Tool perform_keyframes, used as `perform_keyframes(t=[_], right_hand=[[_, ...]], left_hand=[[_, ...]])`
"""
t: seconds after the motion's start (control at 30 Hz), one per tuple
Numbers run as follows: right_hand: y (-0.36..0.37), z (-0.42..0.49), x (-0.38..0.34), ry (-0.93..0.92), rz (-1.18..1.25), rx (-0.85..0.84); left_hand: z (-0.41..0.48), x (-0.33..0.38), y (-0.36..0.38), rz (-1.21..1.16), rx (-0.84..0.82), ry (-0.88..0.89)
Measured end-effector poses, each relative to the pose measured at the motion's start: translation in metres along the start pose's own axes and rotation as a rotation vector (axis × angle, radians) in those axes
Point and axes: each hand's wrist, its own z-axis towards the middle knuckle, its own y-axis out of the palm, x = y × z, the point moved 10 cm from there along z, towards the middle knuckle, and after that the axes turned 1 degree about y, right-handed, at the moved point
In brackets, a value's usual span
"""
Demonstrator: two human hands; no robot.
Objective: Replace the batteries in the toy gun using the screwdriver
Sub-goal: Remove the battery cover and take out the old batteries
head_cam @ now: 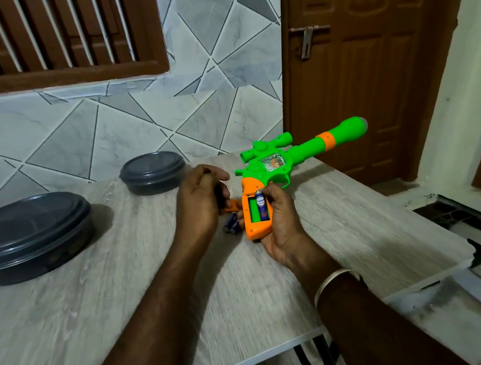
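Observation:
A green and orange toy gun [289, 158] lies on the grey wooden table [93, 302], barrel pointing right past the table's edge. Its orange grip [256, 230] has the battery bay open, with one battery [262, 209] sitting in the right slot. My right hand [284, 226] grips the grip from the right, thumb at the battery's top. My left hand [201, 204] hovers just left of the grip with fingers curled; a dark thing shows in them, blurred. Two dark blue batteries [232, 224] and the orange cover [232, 206] lie on the table under it.
A large dark round lidded container [24, 237] stands at the left, a smaller one [153, 173] at the back middle. The tiled wall runs behind the table. A brown door [369, 49] is at the right, floor below the table's right edge.

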Motion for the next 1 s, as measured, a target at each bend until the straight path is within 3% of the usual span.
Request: perform_keyframes(t=[0.13,0.23,0.37,0.47,0.6,0.77,1.0], right_hand=[[0.004,-0.002,-0.003,-0.033,0.122,-0.014],[0.001,0.001,-0.003,-0.054,0.112,0.000],[0.004,0.001,-0.004,-0.076,0.138,-0.003],[-0.002,0.001,-0.003,-0.052,0.099,0.052],[-0.017,0.001,-0.002,-0.032,-0.003,0.133],[-0.014,-0.001,-0.002,-0.038,0.028,0.119],[-0.015,-0.003,-0.002,-0.032,0.014,0.140]], left_hand=[[-0.008,0.002,0.026,0.371,-0.230,0.147],[-0.016,0.003,0.036,0.490,-0.298,0.193],[-0.015,0.008,0.030,0.226,-0.252,0.139],[-0.006,0.024,0.001,0.094,-0.093,0.161],[0.008,0.015,-0.043,0.453,0.072,0.137],[0.012,-0.021,-0.034,0.887,-0.095,-0.025],[0.009,-0.033,-0.024,1.023,-0.114,-0.099]])
